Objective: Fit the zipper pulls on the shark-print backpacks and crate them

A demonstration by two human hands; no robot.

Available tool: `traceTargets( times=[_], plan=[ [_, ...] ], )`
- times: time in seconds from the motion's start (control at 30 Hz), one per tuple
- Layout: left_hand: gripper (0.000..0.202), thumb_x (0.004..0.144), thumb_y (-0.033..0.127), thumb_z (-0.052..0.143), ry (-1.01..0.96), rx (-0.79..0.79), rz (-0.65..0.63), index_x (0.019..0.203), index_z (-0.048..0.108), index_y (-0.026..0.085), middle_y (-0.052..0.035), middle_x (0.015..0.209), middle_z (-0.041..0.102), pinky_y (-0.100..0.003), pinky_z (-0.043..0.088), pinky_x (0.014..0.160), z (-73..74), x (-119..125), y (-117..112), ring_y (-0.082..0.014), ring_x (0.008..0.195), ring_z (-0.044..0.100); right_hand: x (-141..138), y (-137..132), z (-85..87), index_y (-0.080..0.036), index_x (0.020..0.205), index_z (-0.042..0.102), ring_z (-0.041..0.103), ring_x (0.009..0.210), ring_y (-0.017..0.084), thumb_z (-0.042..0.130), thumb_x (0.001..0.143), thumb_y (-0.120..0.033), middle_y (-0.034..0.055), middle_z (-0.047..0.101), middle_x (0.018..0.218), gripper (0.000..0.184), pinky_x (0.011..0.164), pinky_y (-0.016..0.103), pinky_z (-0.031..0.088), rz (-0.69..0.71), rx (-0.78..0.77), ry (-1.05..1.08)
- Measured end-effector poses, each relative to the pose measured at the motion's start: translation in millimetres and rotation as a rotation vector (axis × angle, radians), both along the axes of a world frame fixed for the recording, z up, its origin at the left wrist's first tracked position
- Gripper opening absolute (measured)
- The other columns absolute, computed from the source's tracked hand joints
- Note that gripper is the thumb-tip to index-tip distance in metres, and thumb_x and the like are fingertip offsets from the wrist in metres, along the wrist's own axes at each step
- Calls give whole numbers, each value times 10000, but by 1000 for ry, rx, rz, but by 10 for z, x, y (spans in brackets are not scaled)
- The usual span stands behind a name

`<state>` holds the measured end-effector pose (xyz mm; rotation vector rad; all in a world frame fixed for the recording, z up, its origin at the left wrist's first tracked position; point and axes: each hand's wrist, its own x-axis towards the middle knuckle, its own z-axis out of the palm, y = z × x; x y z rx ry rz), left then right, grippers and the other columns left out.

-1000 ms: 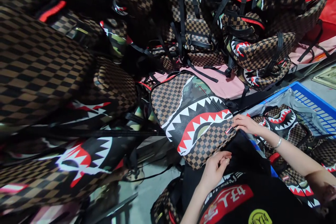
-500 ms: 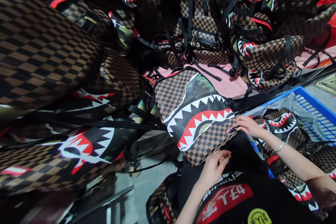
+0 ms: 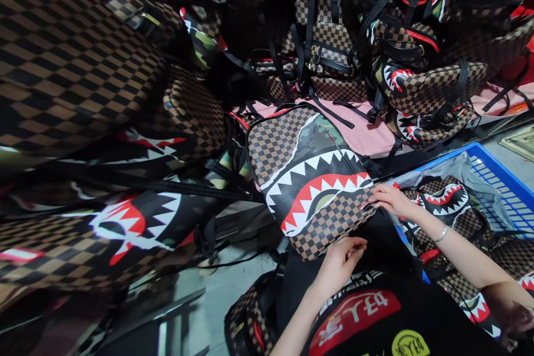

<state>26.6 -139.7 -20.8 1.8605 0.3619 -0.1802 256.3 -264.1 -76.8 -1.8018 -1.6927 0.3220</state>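
A backpack (image 3: 311,175) with a brown-and-black check, camouflage and a printed shark mouth lies front side up before me, tilted toward my lap. At its lower right corner my right hand (image 3: 394,201) has its fingers closed, the tips against a small dark-and-red piece (image 3: 367,207) too small to name. My left hand (image 3: 342,260) rests by the bag's bottom edge, fingers curled and pressed together. Whatever those left fingers pinch, if anything, is hidden.
A blue plastic crate (image 3: 500,178) at right holds similar bags. More backpacks (image 3: 434,86) stand on a pink surface (image 3: 371,136) at the back. Bags are piled high at left (image 3: 75,72). Another bag (image 3: 252,314) sits low beside my lap.
The view has shifted slightly, so the surroundings sit a little differently in frame. Both hands and the backpack keep almost the same positions.
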Motion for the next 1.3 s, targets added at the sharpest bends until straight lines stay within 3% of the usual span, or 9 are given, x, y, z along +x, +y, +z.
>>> traceTargets(
  times=[0.23,0.47,0.63,0.8,1.3],
  plan=[
    [255,833,289,433,-14,-12,-4,1006,603,209,-32,924,651,-247,436,718,-16,3,7,-148,790,573,-83,-1,12,-201,931,621,521,863,190,473,872,-268,70,547,898,174,777,333,437,-23,34,248],
    [265,827,302,437,9,-28,14,1012,600,204,-40,920,651,-249,448,710,-83,-22,24,-154,789,582,295,-144,53,-184,944,606,550,856,207,557,784,-266,64,590,922,186,770,341,439,-269,-148,381],
    [257,824,284,440,-9,-38,18,1006,601,202,-39,931,655,-248,448,721,-69,-3,23,-156,814,585,463,-151,-17,-167,803,616,567,775,192,564,744,-240,38,615,805,107,721,308,440,-252,-268,402],
    [255,822,277,439,-4,-31,34,1008,600,208,-35,929,661,-250,448,720,-66,-33,41,-159,815,587,492,-105,-28,-168,808,627,572,738,179,588,718,-227,25,623,791,114,683,284,439,-224,-341,415],
    [259,811,275,439,14,-44,43,997,604,201,-41,938,671,-252,457,724,-72,-53,53,-166,833,603,575,-89,5,-160,796,628,566,721,166,590,707,-240,19,625,782,125,674,266,427,-214,-384,409]
  ],
)
